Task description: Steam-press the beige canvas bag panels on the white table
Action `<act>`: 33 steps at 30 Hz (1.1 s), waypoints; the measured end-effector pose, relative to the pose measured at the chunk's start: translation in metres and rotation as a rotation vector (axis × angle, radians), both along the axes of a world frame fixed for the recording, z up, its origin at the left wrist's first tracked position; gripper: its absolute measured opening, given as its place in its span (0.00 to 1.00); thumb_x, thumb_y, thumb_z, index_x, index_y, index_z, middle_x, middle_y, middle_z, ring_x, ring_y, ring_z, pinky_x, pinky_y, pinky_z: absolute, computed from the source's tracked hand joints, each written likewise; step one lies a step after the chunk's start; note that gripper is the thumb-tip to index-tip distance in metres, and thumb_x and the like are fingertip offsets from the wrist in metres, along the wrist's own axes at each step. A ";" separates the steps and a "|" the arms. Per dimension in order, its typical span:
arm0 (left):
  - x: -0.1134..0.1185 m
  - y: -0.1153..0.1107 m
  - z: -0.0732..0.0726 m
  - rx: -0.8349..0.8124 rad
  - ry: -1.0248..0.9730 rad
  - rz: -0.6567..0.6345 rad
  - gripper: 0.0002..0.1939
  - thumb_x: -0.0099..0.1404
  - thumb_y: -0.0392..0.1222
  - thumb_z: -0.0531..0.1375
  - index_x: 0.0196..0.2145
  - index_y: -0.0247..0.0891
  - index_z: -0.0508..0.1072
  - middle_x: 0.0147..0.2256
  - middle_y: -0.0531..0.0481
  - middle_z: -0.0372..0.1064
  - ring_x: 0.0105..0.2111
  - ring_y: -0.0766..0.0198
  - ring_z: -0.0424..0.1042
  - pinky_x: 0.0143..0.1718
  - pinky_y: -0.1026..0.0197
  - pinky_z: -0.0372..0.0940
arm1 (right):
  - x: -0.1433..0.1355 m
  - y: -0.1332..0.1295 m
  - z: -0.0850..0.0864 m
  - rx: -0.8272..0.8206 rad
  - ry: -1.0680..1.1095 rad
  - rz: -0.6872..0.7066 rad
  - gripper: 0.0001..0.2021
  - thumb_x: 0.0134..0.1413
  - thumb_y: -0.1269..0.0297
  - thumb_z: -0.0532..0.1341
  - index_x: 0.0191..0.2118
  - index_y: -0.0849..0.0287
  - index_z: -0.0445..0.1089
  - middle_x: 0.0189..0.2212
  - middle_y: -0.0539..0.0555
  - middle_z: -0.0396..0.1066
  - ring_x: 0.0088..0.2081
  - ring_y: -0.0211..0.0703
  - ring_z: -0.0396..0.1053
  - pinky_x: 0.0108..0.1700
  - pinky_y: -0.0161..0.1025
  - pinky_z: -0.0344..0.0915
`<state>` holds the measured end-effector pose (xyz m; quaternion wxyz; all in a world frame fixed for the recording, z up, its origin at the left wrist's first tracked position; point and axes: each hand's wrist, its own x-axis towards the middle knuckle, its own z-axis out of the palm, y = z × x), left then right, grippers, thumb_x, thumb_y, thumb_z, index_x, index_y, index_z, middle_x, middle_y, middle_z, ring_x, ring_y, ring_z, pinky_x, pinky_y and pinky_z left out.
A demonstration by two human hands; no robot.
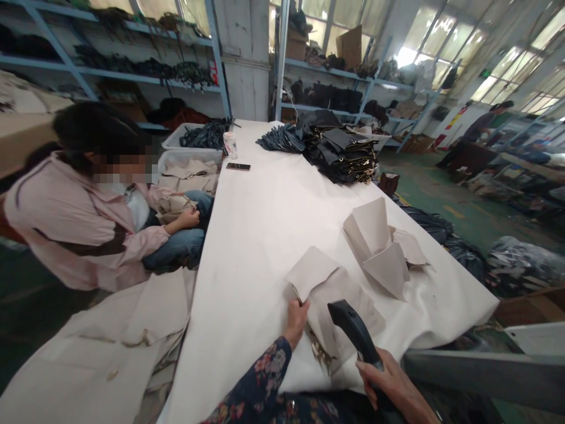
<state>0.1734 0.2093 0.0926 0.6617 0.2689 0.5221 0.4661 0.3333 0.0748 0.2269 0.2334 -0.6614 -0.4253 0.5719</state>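
My left hand [295, 321] pinches the left edge of a beige bag piece [339, 294] that lies on the white-covered table. Its upper flap is folded over, and small gold-coloured metal parts [318, 352] show along the near edge. In my right hand [392, 380] is a black curved handheld tool [351, 323], gripped by its handle. The tool's broad front end is above the beige piece; whether they touch I cannot tell. Beyond it, to the right, more folded beige pieces [382, 247] stand partly upright on the table.
A stack of black bag pieces [339, 144] lies at the table's far end, near a phone [238, 167] and a patterned cup [230, 145]. At left a seated person [88, 206] handles beige pieces beside a plastic bin [189, 156]. Beige panels [110, 341] are piled at front left.
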 end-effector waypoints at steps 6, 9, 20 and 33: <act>-0.021 0.001 0.029 0.256 0.201 -0.077 0.07 0.47 0.40 0.66 0.23 0.33 0.76 0.22 0.51 0.73 0.27 0.60 0.68 0.30 0.63 0.62 | 0.002 0.000 0.015 0.020 0.030 0.036 0.13 0.50 0.53 0.58 0.26 0.58 0.59 0.10 0.45 0.61 0.12 0.34 0.58 0.17 0.31 0.57; -0.021 -0.003 0.041 0.340 0.234 -0.129 0.08 0.50 0.41 0.64 0.26 0.33 0.78 0.23 0.50 0.74 0.27 0.60 0.68 0.30 0.63 0.62 | -0.004 0.004 0.029 0.028 0.049 0.050 0.13 0.50 0.54 0.58 0.27 0.58 0.60 0.11 0.45 0.61 0.13 0.34 0.59 0.17 0.30 0.57; -0.013 -0.021 0.052 0.448 0.282 -0.175 0.10 0.56 0.43 0.60 0.22 0.35 0.75 0.22 0.51 0.73 0.22 0.64 0.64 0.25 0.65 0.58 | -0.025 0.034 0.026 0.043 0.094 0.030 0.14 0.49 0.54 0.60 0.25 0.58 0.59 0.11 0.44 0.61 0.13 0.33 0.58 0.16 0.29 0.57; -0.018 -0.016 0.050 0.523 0.280 -0.198 0.17 0.59 0.46 0.54 0.16 0.36 0.67 0.17 0.54 0.62 0.21 0.67 0.55 0.23 0.64 0.51 | -0.030 0.018 0.043 0.000 0.108 0.141 0.08 0.51 0.62 0.58 0.26 0.58 0.60 0.11 0.43 0.62 0.12 0.32 0.57 0.16 0.28 0.54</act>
